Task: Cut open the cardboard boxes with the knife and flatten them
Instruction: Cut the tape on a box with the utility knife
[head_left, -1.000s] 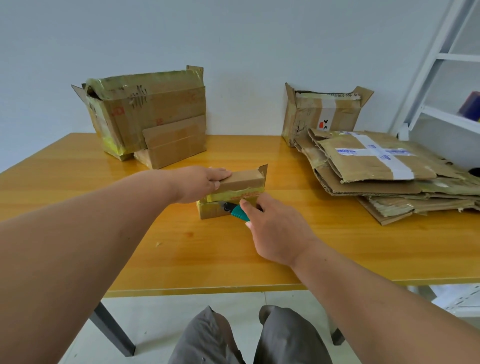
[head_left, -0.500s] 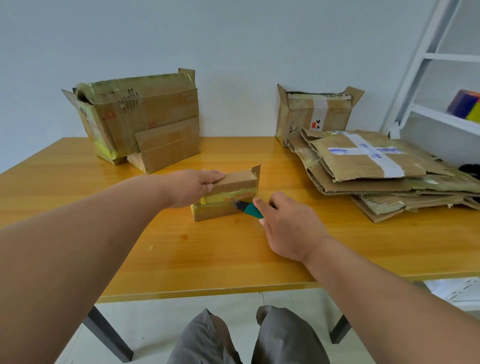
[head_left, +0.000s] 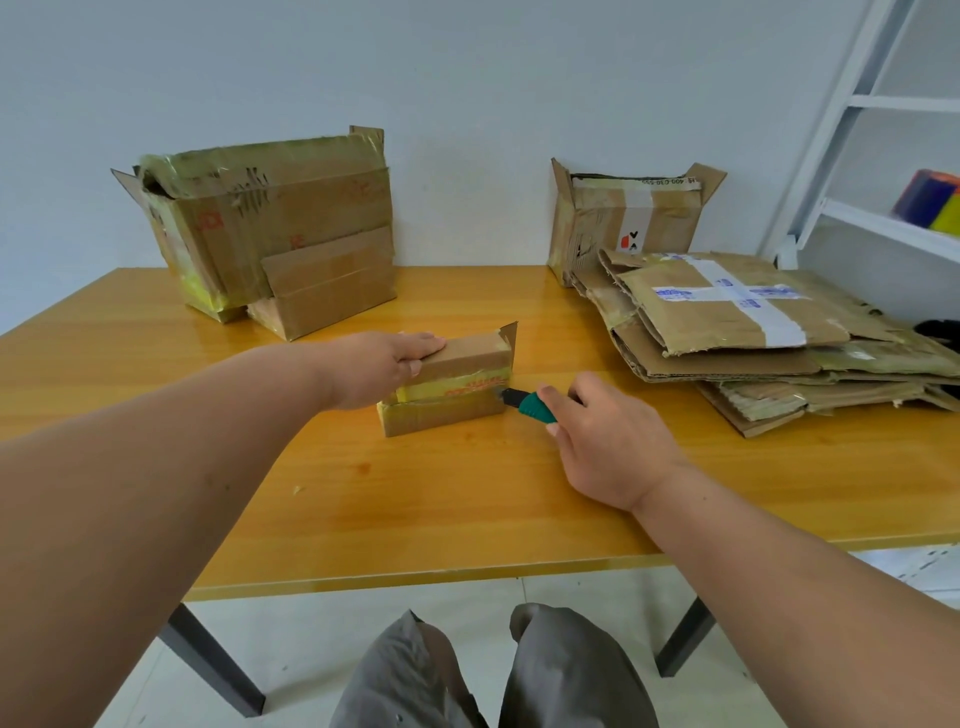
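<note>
Pale wall (head_left: 467, 78), white shelving (head_left: 852, 119)

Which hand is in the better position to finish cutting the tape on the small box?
The right hand: it holds the knife with its tip at the small box. The left hand presses the box top.

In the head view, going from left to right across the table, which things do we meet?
Large taped box → left hand → small box → knife → right hand → stack of flattened cardboard.
</note>
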